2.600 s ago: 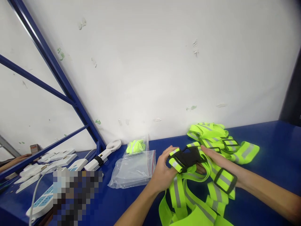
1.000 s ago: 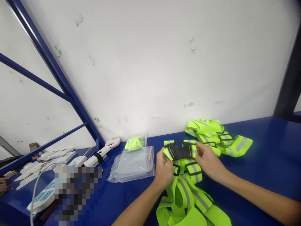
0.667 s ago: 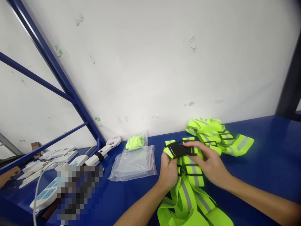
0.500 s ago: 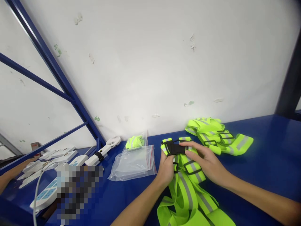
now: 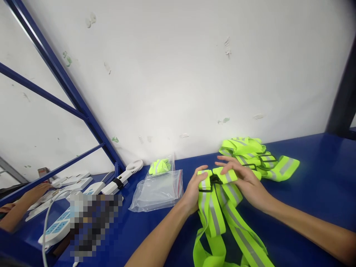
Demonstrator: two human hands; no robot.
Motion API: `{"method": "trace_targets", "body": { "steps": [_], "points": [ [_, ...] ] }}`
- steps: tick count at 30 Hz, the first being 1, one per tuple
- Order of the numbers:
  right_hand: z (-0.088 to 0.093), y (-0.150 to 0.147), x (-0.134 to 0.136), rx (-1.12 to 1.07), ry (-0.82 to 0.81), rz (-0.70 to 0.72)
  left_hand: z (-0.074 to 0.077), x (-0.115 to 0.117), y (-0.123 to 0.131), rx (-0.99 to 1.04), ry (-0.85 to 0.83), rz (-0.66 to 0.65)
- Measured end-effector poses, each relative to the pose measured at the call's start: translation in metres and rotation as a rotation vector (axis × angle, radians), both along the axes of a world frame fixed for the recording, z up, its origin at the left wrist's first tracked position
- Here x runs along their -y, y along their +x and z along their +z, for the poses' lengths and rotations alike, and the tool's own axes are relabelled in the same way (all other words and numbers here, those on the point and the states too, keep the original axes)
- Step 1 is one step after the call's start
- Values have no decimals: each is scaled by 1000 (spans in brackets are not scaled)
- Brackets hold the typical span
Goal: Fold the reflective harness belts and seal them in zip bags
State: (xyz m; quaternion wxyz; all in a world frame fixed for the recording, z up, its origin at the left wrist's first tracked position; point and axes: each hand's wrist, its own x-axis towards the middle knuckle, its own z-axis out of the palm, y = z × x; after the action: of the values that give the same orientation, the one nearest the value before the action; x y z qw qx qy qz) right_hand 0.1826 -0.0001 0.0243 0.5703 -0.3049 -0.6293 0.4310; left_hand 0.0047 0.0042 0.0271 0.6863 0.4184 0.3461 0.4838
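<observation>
Left hand [image 5: 194, 191]: closed on the straps, thumb over the top edge, fingers mostly behind, no wide gap.
Right hand [image 5: 249, 185]: loosely closed on the straps, upper fingers spread and standing out over the top; thumb hidden behind the fabric.
Straps [image 5: 214, 215]: neon yellow-green with grey stripes, top end raised between both sets of fingers, long loops hanging below them down onto the blue table [image 5: 314, 174].
Buckle [image 5: 215, 180]: black, between left and right fingertips, partly covered by strap; can't tell whether it's clipped.
Black slider [image 5: 205, 190]: on the strap, just below the left thumb.
Strap pile [image 5: 244, 148]: same neon fabric, loose heap just beyond the right fingers and off to their right; contact with the hand unclear.
Clear bags [image 5: 155, 191]: flat on the table, near the left fingers, on their left.
Bagged strap [image 5: 160, 167]: neon bundle inside plastic, left of the left fingertips, near the wall [image 5: 178, 74].
Small fan [image 5: 135, 166]: white, farther left of the left fingers, past the bags.
Power strip [image 5: 59, 222]: white with blue sockets, well left of the left fingers.
Other person's hand [image 5: 39, 191]: far left, well apart from these fingers, over white items.
</observation>
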Motion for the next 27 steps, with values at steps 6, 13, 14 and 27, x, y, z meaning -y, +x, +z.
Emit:
{"method": "trace_targets", "body": {
  "steps": [6, 13, 14, 27],
  "points": [
    [6, -5, 3, -255, -463, 306, -2, -9, -6, -33, 237, 119],
    [5, -14, 2, -496, -614, 308, -6, -1, -2, -112, 393, 88],
    [4, -14, 2, -524, -610, 326, -6, 1, 0, -90, 384, 69],
    [1, -4, -13, -403, -479, 151, -16, 0, 5, -57, 125, -55]
  ]
}}
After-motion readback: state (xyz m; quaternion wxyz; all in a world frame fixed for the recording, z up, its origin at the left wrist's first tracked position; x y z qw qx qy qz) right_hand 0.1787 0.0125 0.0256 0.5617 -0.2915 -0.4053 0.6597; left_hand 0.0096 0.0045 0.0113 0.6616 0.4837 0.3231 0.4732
